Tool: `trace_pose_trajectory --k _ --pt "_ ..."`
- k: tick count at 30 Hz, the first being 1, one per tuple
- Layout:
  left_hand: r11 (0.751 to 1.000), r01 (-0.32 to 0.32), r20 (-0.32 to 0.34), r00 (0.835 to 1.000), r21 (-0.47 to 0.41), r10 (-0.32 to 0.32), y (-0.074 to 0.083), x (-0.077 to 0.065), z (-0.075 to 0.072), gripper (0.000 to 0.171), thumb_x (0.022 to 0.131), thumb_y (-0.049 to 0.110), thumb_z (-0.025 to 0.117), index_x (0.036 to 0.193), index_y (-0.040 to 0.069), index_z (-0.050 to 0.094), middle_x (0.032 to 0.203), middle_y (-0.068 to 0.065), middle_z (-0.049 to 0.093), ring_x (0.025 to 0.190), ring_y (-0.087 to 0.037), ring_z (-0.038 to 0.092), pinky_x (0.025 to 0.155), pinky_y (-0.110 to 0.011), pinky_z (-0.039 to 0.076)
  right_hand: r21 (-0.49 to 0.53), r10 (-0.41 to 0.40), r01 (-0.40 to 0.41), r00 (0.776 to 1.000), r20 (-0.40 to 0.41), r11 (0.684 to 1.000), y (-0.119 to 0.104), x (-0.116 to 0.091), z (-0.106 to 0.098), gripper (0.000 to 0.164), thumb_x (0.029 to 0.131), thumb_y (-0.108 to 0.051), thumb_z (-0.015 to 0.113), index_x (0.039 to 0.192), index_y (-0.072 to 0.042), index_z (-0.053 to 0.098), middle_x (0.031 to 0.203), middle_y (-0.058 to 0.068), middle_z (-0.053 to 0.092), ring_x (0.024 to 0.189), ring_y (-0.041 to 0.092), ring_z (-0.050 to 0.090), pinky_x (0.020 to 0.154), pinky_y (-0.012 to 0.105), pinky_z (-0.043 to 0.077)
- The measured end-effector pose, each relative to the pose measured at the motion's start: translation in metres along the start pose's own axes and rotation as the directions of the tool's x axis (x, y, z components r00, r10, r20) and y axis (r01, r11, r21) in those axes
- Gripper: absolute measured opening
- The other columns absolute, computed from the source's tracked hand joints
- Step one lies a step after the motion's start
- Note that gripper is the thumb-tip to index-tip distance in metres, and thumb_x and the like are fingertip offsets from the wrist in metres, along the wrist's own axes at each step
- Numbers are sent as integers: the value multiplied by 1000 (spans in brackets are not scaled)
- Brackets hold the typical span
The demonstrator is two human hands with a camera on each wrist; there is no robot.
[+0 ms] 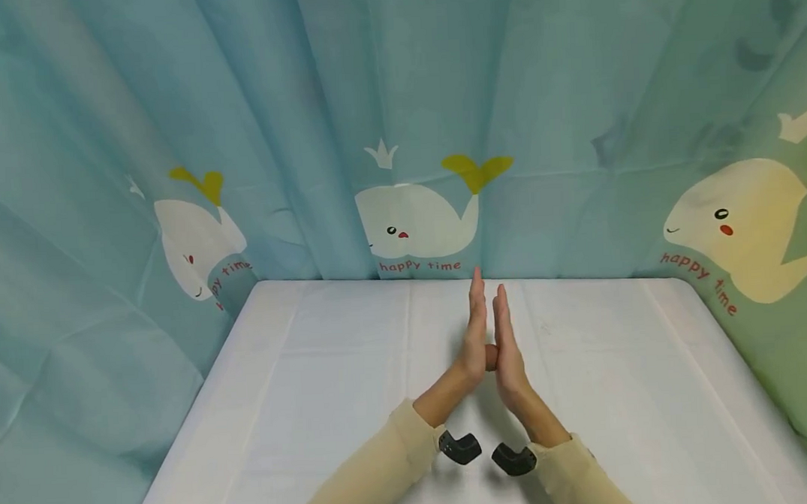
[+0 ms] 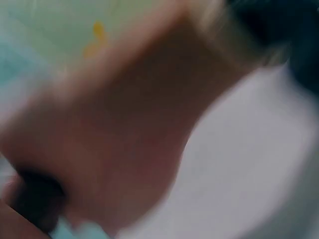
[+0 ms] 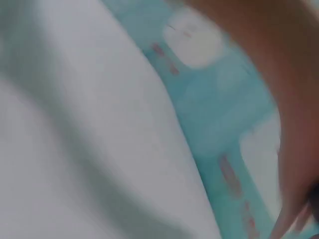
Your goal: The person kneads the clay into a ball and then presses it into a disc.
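Small brown rounded lump (image 1: 492,358) sits between the palms of the left hand (image 1: 473,339) and right hand (image 1: 509,351), near their heels, above the white cloth-covered surface (image 1: 336,405). Both hands are flat and upright, fingers straight, fingertips apart. Behind hangs a blue-green fabric curtain printed with white whales (image 1: 418,217).
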State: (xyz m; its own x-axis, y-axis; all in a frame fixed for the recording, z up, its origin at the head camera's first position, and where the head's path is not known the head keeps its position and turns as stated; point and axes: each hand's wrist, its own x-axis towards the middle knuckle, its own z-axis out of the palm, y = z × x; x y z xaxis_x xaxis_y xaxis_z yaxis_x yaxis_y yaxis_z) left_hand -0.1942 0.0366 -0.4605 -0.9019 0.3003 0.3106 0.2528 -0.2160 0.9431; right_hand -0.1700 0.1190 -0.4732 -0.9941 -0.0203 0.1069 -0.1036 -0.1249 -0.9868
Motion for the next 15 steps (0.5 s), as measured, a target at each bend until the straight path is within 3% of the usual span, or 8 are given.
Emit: trace_pose_trajectory --k 3,5,7,9,11,15 --pt "999 50 -56 997 2 -49 -10 4 -6 66 110 48 13 167 17 -2 173 -2 -3 158 -24 -2 123 -58 0 -102 -137 140 990 35 985 -4 -9 12 56 112 -43 10 166 -33 0 172 -10 -5 156 12 -8 123 54 0" --pt "998 61 -43 997 2 -60 -16 0 -5 66 110 47 13 167 16 -1 173 -4 -2 158 -25 -1 123 -57 2 -143 -237 240 971 38 960 -11 -8 14 57 112 -41 13 167 -27 2 172 -8 -5 156 15 -13 121 57 -7" --pt "999 51 -9 999 -5 -51 -16 -5 -1 66 110 47 14 167 15 -1 173 -5 -1 158 -24 0 123 -56 4 -182 -287 286 958 24 941 -18 -1 10 58 112 -40 14 167 -25 3 172 -6 -5 155 16 -17 120 56 -16" --pt "1000 25 17 1000 -16 -25 -11 -11 4 65 110 45 15 167 16 0 173 -4 -1 158 -22 0 124 -54 5 -198 -278 272 961 1 942 -17 8 3 57 112 -40 12 167 -26 2 172 -6 -6 155 16 -17 120 55 -16" --pt "1000 -2 29 1000 -3 2 -2 -13 7 66 111 46 15 167 16 1 173 -3 0 157 -21 0 124 -54 6 -173 -216 210 976 -17 962 -10 13 -4 55 112 -39 8 166 -30 -1 172 -6 -7 155 15 -15 122 53 -11" --pt "999 -30 0 1000 -23 30 10 -5 2 65 111 46 13 167 15 1 173 -3 0 158 -21 0 125 -53 3 -94 -90 89 996 -4 992 5 2 -1 53 112 -39 2 164 -38 -6 172 -7 -6 156 14 -3 119 45 14"
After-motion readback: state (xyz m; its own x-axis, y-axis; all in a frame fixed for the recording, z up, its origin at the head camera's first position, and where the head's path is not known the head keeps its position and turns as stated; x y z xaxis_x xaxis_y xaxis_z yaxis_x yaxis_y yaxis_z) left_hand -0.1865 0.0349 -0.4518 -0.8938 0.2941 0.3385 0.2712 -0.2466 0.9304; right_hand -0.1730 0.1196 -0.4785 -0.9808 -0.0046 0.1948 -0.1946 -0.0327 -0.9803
